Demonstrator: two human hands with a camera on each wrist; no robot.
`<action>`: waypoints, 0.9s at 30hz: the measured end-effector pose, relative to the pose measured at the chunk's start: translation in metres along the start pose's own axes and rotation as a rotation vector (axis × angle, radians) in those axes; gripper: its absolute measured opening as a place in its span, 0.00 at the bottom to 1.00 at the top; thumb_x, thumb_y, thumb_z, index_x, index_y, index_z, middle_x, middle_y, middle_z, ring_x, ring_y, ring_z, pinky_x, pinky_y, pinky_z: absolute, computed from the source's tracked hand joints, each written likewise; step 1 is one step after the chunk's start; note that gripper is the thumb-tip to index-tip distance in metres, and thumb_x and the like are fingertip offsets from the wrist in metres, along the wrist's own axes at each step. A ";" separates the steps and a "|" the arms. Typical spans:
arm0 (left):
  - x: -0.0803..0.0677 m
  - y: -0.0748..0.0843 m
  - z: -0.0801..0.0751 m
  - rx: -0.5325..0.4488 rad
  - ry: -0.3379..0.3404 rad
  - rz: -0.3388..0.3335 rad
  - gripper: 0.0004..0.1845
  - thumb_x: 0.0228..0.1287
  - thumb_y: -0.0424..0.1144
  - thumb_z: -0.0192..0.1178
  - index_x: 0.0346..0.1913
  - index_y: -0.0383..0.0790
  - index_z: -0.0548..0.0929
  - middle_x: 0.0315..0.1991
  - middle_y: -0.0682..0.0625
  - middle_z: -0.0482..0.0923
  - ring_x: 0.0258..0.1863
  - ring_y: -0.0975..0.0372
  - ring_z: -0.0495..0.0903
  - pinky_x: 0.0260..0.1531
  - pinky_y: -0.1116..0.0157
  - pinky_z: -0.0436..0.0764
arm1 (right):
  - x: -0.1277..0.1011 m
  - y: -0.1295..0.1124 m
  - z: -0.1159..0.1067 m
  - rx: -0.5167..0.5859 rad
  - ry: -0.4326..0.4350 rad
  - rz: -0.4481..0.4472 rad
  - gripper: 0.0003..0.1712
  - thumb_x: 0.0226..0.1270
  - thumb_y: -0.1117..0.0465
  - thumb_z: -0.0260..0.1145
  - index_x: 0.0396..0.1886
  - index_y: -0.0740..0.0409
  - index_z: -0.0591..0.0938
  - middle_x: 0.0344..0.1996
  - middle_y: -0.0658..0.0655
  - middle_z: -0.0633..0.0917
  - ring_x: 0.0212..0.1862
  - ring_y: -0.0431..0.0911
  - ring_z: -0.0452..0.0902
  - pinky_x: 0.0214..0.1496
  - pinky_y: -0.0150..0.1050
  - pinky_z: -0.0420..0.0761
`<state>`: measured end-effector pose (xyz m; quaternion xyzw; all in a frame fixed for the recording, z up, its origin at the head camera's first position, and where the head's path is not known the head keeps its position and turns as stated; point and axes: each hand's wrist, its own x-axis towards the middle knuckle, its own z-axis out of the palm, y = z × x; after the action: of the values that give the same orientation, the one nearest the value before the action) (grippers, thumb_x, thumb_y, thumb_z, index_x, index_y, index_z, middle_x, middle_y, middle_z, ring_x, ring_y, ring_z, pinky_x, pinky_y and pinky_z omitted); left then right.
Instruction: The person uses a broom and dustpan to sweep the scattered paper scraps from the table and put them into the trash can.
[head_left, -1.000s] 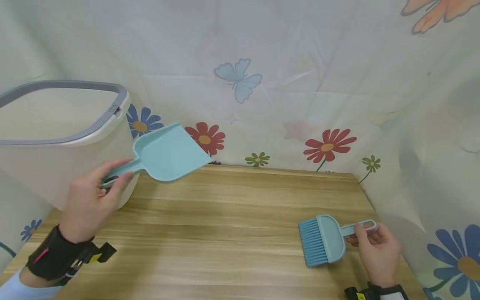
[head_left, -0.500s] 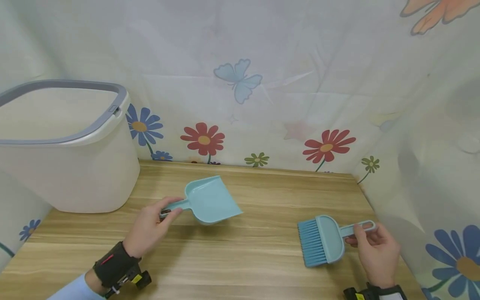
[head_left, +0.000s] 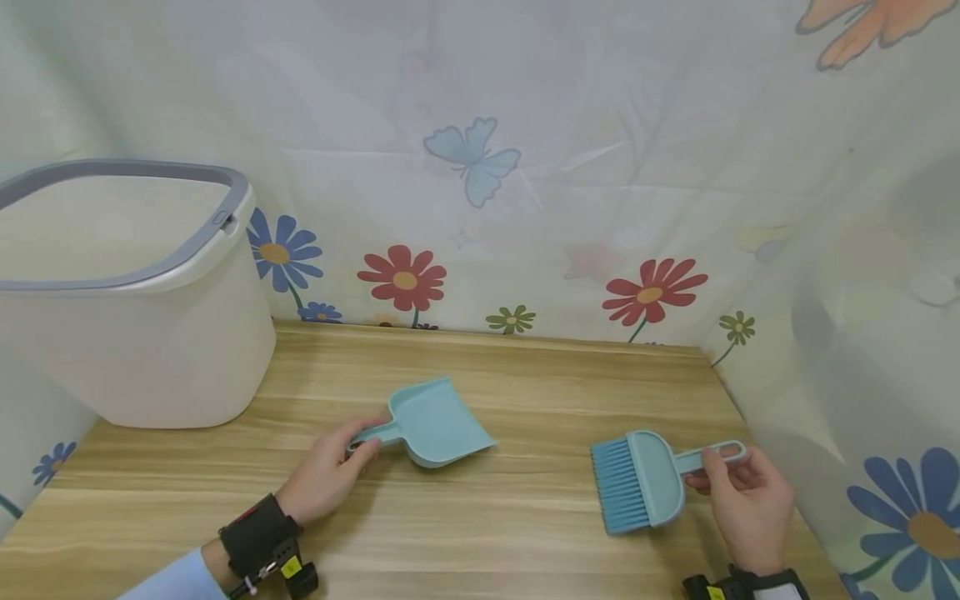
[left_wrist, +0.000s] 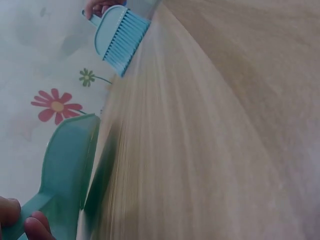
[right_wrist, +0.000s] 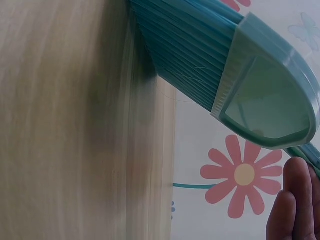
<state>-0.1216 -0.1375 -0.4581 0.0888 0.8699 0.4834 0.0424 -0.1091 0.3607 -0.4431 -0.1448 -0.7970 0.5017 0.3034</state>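
A light blue dustpan (head_left: 438, 423) lies low over the middle of the wooden table, its flat lip turned to the right. My left hand (head_left: 326, 475) grips its handle between thumb and fingers; in the left wrist view the dustpan (left_wrist: 65, 170) casts a dark shadow on the wood beside it. My right hand (head_left: 750, 504) pinches the slim handle of a matching hand brush (head_left: 656, 479). The bristles point left, toward the dustpan, with a gap of table between the two. Seen from the right wrist, the brush (right_wrist: 270, 95) is tilted, bristle tips close over the wood.
A large white bin (head_left: 172, 350) with a grey rim stands at the left back of the table (head_left: 525, 533). Behind and to the right hangs a pale curtain (head_left: 570, 108) printed with flowers and butterflies, meeting the table's back and right edges.
My left hand has carried the dustpan down and to the right, away from the bin, to low over the table. My right hand and the brush have stayed almost in place.
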 end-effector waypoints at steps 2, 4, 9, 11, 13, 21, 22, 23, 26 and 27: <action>-0.001 -0.001 0.002 -0.019 -0.013 -0.014 0.21 0.82 0.41 0.53 0.71 0.39 0.75 0.33 0.46 0.78 0.28 0.64 0.74 0.29 0.69 0.73 | -0.001 -0.001 0.001 0.006 -0.003 -0.006 0.03 0.70 0.72 0.67 0.35 0.67 0.81 0.25 0.36 0.85 0.21 0.34 0.83 0.25 0.31 0.83; -0.002 -0.001 0.005 -0.041 -0.028 -0.024 0.21 0.82 0.40 0.53 0.71 0.39 0.74 0.34 0.46 0.78 0.27 0.64 0.74 0.27 0.69 0.73 | -0.002 -0.004 0.002 0.050 -0.010 -0.016 0.03 0.69 0.74 0.66 0.35 0.70 0.80 0.25 0.39 0.86 0.20 0.35 0.83 0.24 0.31 0.83; -0.008 0.001 0.012 -0.125 -0.076 -0.063 0.23 0.82 0.38 0.52 0.74 0.37 0.69 0.40 0.43 0.81 0.27 0.63 0.76 0.25 0.69 0.75 | -0.008 -0.020 0.005 0.079 -0.062 -0.120 0.04 0.69 0.75 0.66 0.35 0.73 0.79 0.23 0.44 0.87 0.19 0.36 0.83 0.23 0.31 0.82; -0.011 0.002 0.015 -0.172 -0.092 -0.079 0.24 0.82 0.37 0.52 0.75 0.35 0.68 0.44 0.41 0.82 0.28 0.62 0.77 0.26 0.69 0.77 | -0.013 -0.030 0.008 0.037 -0.089 -0.202 0.03 0.68 0.75 0.67 0.35 0.71 0.80 0.24 0.47 0.87 0.20 0.35 0.83 0.24 0.30 0.82; -0.014 0.004 0.017 -0.229 -0.123 -0.088 0.25 0.82 0.37 0.51 0.75 0.32 0.66 0.46 0.39 0.82 0.30 0.61 0.78 0.28 0.68 0.78 | -0.017 -0.040 0.013 -0.010 -0.115 -0.319 0.04 0.65 0.76 0.69 0.33 0.69 0.81 0.24 0.52 0.88 0.22 0.32 0.83 0.25 0.27 0.82; -0.027 0.014 0.030 -0.410 -0.283 -0.087 0.28 0.85 0.37 0.45 0.76 0.23 0.59 0.56 0.33 0.82 0.37 0.59 0.83 0.32 0.66 0.81 | -0.043 -0.087 0.055 -0.135 -0.145 -1.049 0.14 0.76 0.58 0.63 0.31 0.63 0.84 0.27 0.54 0.87 0.23 0.42 0.85 0.25 0.29 0.81; -0.028 0.015 0.033 -0.430 -0.301 -0.088 0.27 0.85 0.37 0.44 0.76 0.23 0.60 0.56 0.33 0.82 0.37 0.60 0.83 0.32 0.66 0.81 | -0.048 -0.092 0.063 -0.132 -0.141 -1.123 0.17 0.78 0.57 0.60 0.32 0.63 0.84 0.28 0.54 0.87 0.23 0.44 0.85 0.24 0.32 0.82; -0.028 0.017 0.035 -0.451 -0.318 -0.092 0.26 0.85 0.36 0.43 0.76 0.23 0.61 0.56 0.33 0.83 0.38 0.60 0.83 0.32 0.67 0.81 | -0.054 -0.097 0.070 -0.126 -0.152 -1.177 0.18 0.80 0.57 0.57 0.33 0.63 0.85 0.29 0.54 0.86 0.23 0.44 0.84 0.24 0.33 0.82; -0.031 0.021 0.042 -0.514 -0.361 -0.135 0.24 0.85 0.36 0.43 0.74 0.24 0.64 0.56 0.35 0.84 0.39 0.60 0.82 0.32 0.68 0.79 | -0.070 -0.108 0.089 -0.133 -0.230 -1.288 0.19 0.82 0.61 0.51 0.35 0.63 0.86 0.32 0.55 0.86 0.24 0.43 0.83 0.25 0.35 0.82; -0.032 0.022 0.044 -0.531 -0.371 -0.156 0.24 0.85 0.37 0.44 0.74 0.26 0.66 0.55 0.37 0.85 0.39 0.60 0.81 0.32 0.68 0.78 | -0.075 -0.110 0.095 -0.149 -0.267 -1.313 0.20 0.82 0.63 0.49 0.35 0.62 0.85 0.34 0.55 0.86 0.24 0.42 0.82 0.25 0.34 0.82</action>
<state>-0.0808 -0.0959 -0.4628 0.0941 0.6951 0.6641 0.2588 -0.1031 0.2030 -0.4006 0.4126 -0.7828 0.1704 0.4336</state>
